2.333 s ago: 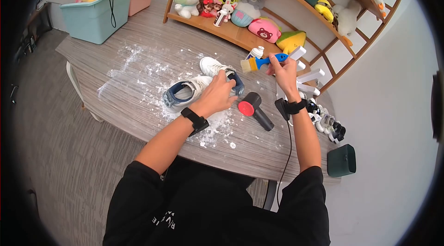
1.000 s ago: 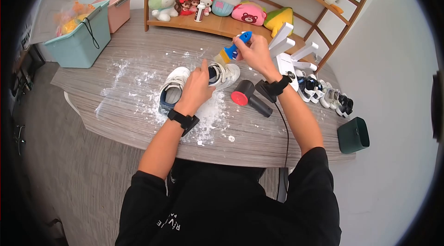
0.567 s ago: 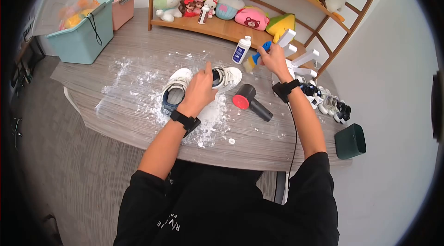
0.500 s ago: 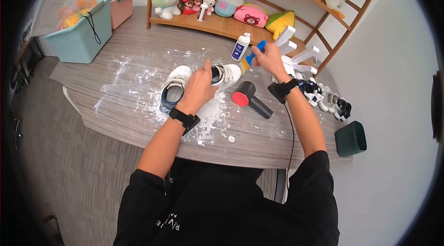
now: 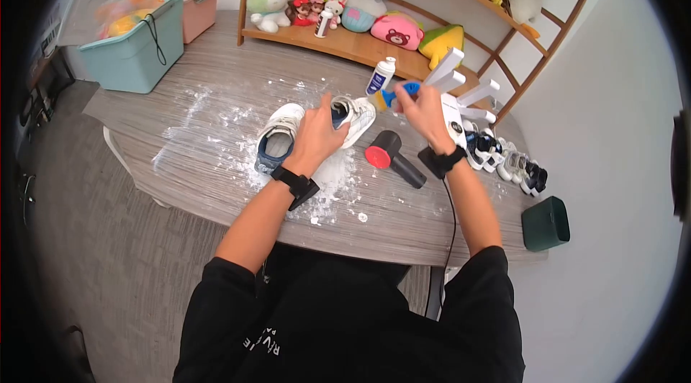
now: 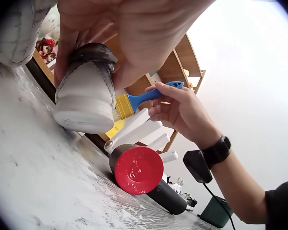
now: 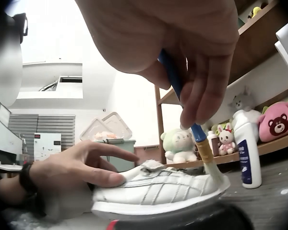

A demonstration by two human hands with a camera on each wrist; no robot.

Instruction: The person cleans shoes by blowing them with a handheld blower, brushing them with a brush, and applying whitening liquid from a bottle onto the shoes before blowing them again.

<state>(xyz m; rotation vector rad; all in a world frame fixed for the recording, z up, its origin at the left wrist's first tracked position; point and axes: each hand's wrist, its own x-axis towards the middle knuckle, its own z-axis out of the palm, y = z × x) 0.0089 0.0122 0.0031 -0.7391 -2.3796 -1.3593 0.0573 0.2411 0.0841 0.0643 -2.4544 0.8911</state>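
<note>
Left hand (image 5: 319, 137): white shoe (image 5: 361, 122) is being gripped at its heel.
Right hand (image 5: 425, 113): brush (image 6: 138, 100) is being pinched by its blue handle.
Bristles (image 7: 211, 171): the shoe's toe is being touched.
Table (image 5: 389, 232): 1 other shoe (image 5: 289, 116) is being supported alongside.

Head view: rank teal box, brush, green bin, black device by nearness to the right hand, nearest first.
1. Brush, held in the right hand.
2. Black device, below and left.
3. Green bin, out to the right.
4. Teal box, far left.
</note>
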